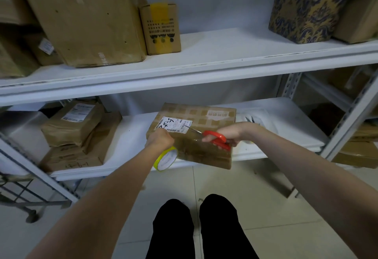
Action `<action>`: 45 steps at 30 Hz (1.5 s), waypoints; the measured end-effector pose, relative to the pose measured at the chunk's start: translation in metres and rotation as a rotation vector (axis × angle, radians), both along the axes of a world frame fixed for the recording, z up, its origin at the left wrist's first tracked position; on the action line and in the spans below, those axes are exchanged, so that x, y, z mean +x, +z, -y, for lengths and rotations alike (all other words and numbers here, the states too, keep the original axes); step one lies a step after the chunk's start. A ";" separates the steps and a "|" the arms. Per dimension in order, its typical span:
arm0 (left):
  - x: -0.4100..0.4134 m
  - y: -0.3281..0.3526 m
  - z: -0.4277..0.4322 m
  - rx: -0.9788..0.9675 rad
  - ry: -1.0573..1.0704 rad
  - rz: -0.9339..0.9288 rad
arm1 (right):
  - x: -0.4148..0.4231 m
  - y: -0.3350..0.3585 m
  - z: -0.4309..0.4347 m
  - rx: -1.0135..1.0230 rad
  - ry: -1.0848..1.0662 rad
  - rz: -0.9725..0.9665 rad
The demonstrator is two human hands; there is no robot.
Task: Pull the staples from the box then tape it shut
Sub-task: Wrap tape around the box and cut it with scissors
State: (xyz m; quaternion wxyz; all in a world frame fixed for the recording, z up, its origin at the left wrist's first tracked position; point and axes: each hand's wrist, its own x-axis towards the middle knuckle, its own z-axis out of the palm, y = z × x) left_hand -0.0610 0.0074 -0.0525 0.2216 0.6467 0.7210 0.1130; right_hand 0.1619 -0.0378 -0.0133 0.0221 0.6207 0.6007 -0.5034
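Observation:
A flat brown cardboard box (206, 115) with a white shipping label (173, 124) lies on the lower white shelf (131, 135), its near edge hanging over the shelf front. My left hand (160, 139) grips the box's near left corner, and a yellow-rimmed tape roll (165, 159) hangs just below that hand. My right hand (229, 132) holds red-handled scissors (216, 138) over the box top, blades pointing left toward the label. Clear tape gleams on the box's near part.
Stacked brown parcels (77, 133) sit on the lower shelf to the left. The upper shelf (204, 60) carries large cartons, a small printed box (161, 27) and a patterned box (306, 11). A metal upright (347, 119) stands at right. Tiled floor and my legs lie below.

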 end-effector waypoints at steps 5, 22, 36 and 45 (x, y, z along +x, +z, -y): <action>0.007 0.023 0.005 0.049 -0.043 -0.011 | -0.001 0.018 0.008 0.483 -0.010 -0.104; -0.007 0.058 0.023 0.097 -0.033 0.128 | -0.012 0.044 0.032 0.986 -0.195 0.106; 0.002 0.084 0.012 0.147 -0.013 0.370 | -0.030 0.114 0.018 1.300 -0.494 0.154; 0.013 0.096 0.001 0.154 -0.096 0.411 | -0.023 0.151 -0.002 1.247 -0.573 0.319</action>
